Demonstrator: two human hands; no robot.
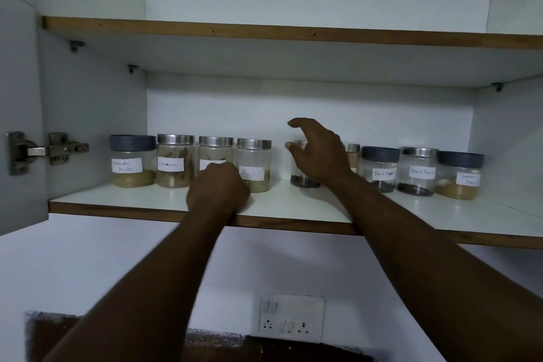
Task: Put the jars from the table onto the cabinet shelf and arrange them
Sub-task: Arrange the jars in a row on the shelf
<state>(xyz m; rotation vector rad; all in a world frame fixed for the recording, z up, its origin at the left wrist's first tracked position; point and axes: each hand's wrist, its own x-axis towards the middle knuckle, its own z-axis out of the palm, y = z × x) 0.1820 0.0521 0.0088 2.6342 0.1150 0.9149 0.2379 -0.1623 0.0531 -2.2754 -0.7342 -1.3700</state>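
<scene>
Lining shelf [411, 214]: nine jars [175, 160]; two hands [219, 185] [318, 153] among them.

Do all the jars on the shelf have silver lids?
No: the leftmost jar, a black pepper jar and the rightmost jar have dark grey lids.

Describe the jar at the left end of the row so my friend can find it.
Look in the open white cabinet, at its lower white shelf. Go to the left end, nearest the metal door hinge. There stands the clear round jar with a wide dark grey lid and tan powder; the neighbouring jar has a shiny silver lid.
</scene>
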